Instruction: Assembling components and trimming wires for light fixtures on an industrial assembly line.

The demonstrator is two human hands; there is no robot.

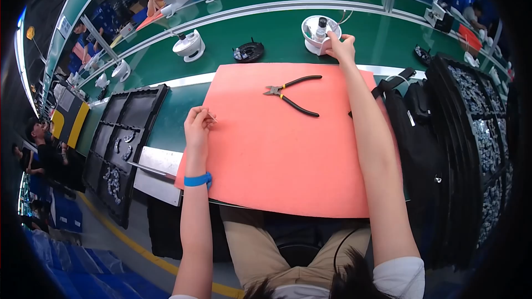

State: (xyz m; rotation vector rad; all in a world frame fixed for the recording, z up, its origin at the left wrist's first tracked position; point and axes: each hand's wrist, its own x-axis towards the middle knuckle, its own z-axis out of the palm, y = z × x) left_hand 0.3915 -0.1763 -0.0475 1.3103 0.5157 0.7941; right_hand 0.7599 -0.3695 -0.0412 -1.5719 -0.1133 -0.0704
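Note:
My right hand (341,48) reaches to the far side and grips the rim of a white round housing (311,46). Inside the housing stands a dark-topped cylindrical part (321,26), and a thin wire rises beside it. Over the left part of an orange-pink mat (277,155), my left hand (198,125) is pinched closed. A small thin pale piece (213,117) pokes out from its fingertips; its kind is too small to tell. Cutting pliers (293,95) with black handles lie spread on the mat between my hands, touched by neither.
On the green conveyor (216,39) sit another white housing (189,47) and a black round part (249,52). Black trays (119,138) with small parts lie left; stacked trays (471,133) and a black bag (413,138) stand right. Other people work across the line and at left.

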